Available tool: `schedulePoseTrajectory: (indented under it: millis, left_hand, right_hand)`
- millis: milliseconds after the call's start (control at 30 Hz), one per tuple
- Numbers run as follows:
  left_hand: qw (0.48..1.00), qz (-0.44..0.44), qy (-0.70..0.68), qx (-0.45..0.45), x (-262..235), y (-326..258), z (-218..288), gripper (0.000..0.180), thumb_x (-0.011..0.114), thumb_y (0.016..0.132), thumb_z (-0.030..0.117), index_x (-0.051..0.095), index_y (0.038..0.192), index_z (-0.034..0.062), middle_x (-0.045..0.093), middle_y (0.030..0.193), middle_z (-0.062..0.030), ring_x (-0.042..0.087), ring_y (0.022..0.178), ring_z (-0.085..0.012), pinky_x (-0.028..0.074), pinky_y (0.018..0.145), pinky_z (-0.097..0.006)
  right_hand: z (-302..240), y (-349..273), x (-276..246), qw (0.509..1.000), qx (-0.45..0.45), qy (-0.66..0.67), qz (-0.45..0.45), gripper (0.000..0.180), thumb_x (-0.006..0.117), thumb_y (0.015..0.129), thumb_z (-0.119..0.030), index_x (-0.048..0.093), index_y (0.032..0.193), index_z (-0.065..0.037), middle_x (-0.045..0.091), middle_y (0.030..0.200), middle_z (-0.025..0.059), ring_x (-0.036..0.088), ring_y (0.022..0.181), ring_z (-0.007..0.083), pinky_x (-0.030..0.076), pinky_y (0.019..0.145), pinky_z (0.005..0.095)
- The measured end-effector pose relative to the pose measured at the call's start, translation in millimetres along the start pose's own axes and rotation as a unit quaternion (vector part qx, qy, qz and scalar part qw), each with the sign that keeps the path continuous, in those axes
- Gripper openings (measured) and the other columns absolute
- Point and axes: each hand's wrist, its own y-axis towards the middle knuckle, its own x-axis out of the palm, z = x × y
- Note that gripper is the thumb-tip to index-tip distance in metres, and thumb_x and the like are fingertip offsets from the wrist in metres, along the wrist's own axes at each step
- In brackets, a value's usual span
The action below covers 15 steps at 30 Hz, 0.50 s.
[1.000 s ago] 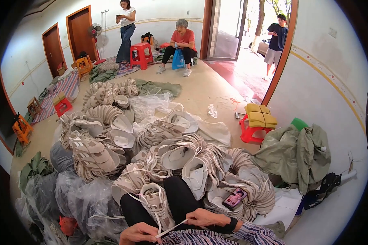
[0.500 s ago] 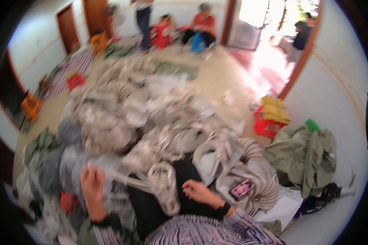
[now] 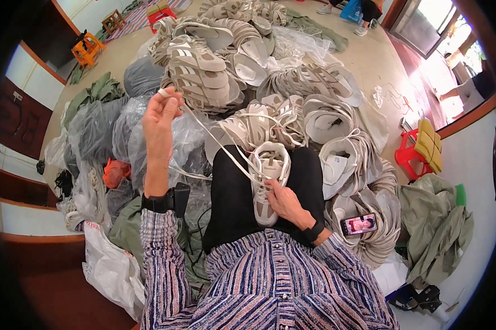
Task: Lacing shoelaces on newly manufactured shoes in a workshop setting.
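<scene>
Since half a second ago, the left hand (image 3: 161, 118) has risen higher toward ten o'clock, drawing the white lace (image 3: 217, 144) taut from the pale shoe (image 3: 268, 179) on the lap. Its fingers pinch the lace end; the right hand (image 3: 285, 202) grasps the shoe at centre. Heaps of shoe uppers (image 3: 204, 66) lie at twelve o'clock. Pulling steadily while bracing the shoe should seat the lace evenly.

left hand (image 3: 161, 118) raised pulling white lace (image 3: 215, 140), right hand (image 3: 285, 201) gripping shoe upper (image 3: 269, 179) on lap

Tan floor (image 3: 363, 60) under heaped shoe uppers (image 3: 215, 66), plastic bags (image 3: 110, 126), red stool (image 3: 410, 157)
</scene>
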Motion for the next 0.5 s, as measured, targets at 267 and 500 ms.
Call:
schedulePoseTrajectory:
  millis: [267,500]
  left_hand:
    - [0.958,0.28,-0.027,-0.052,-90,-42,-33,0.023,0.057,0.09,0.026,0.058,0.08,0.0059,0.05,0.064,0.0031,0.043,0.053,-0.0059,0.038,0.049,-0.023]
    - [0.901,0.306,-0.114,-0.286,-164,-128,-110,0.024,0.055,0.089,0.025,0.059,0.094,0.002,0.063,0.078,-0.0064,0.055,0.059,-0.0115,0.043,0.051,-0.024]
  right_hand:
    - [-4,15,6,0.998,0.011,-0.053,0.016,0.02,0.047,0.085,-0.011,0.046,0.104,-0.003,0.06,0.073,0.0243,0.06,0.072,0.0412,0.046,0.066,0.0487]
    - [-4,18,11,0.989,-0.024,-0.142,0.027,0.016,0.05,0.086,-0.013,0.046,0.095,0.0,0.059,0.064,0.0201,0.061,0.062,0.0376,0.047,0.056,0.0464]
